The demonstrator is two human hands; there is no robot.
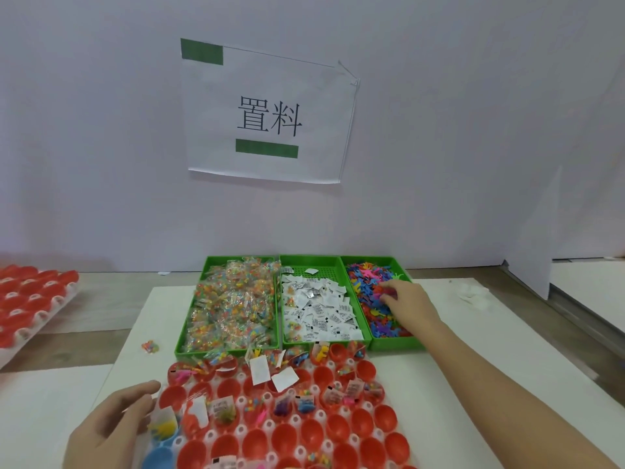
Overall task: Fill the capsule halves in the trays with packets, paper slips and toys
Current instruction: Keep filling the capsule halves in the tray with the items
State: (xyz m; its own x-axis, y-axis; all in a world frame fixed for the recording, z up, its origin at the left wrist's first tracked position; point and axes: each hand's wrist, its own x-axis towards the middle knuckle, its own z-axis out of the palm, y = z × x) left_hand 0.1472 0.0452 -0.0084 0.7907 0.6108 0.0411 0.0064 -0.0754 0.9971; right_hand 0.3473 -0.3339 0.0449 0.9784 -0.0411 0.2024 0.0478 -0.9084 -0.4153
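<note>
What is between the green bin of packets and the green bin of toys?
In the head view, a third green bin stands there, holding paper slips.

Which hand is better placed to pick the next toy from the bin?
Right hand: its fingers touch the toys in the right green bin. The left hand rests at the capsule tray's left edge.
</note>
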